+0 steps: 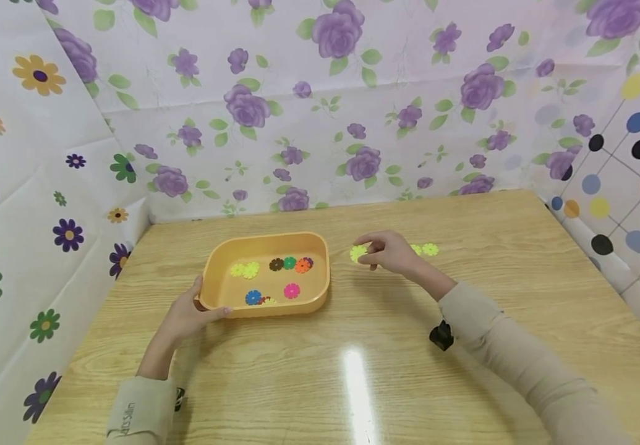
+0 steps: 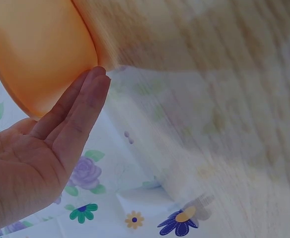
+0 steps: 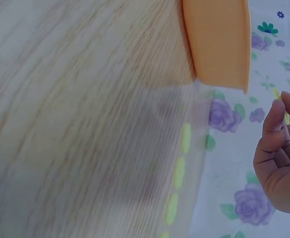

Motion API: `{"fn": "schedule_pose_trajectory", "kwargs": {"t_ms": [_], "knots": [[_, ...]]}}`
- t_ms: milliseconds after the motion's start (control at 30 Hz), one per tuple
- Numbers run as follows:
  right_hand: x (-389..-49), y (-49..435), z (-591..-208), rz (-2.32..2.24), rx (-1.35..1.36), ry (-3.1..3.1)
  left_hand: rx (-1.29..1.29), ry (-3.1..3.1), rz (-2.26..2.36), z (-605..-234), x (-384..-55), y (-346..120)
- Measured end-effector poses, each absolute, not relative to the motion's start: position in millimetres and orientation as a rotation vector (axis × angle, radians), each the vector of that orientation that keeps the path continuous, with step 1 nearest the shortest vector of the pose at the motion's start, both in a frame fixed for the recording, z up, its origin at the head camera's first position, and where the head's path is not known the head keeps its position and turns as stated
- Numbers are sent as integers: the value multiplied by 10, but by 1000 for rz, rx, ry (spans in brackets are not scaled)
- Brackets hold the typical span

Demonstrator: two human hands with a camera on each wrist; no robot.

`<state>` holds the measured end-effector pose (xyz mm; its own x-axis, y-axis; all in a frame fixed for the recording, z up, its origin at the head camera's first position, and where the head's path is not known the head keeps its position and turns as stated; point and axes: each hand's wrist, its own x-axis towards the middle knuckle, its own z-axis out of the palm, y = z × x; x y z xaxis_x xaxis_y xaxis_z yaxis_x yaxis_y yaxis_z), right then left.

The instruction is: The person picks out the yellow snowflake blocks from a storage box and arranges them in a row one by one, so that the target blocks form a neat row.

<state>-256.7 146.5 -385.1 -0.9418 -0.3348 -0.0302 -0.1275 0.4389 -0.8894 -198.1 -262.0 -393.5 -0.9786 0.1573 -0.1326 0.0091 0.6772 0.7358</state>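
My left hand (image 1: 185, 316) holds the near left corner of an orange-yellow plastic basket (image 1: 268, 307), its thumb along the front rim. In the left wrist view the fingers (image 2: 78, 106) lie against the basket's outer wall. To the right of the basket, my right hand (image 1: 391, 252) pinches a yellow flower-shaped plastic disc (image 1: 357, 253) between thumb and forefinger. The right wrist view shows this disc edge-on between the fingertips (image 3: 276, 111), above the table. Further yellow discs (image 1: 430, 249) lie in a row on the table, partly hidden behind the right hand.
Inside the basket lie loose flower discs: yellow (image 1: 250, 270), blue (image 1: 253, 297), pink (image 1: 292, 290), orange (image 1: 302, 266), green (image 1: 289, 263), brown (image 1: 277, 264) and others. The wooden table (image 1: 275, 377) meets a flower-patterned sheet (image 1: 308, 123) at the back.
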Motion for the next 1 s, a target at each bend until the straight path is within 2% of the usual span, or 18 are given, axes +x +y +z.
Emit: {"fn": "schedule_pose_trajectory", "kwargs": {"t_ms": [1000], "knots": [[-2638, 2366, -4037, -1479, -191, 2543, 117, 2710, 1159, -3937, -1989, -2626]]}}
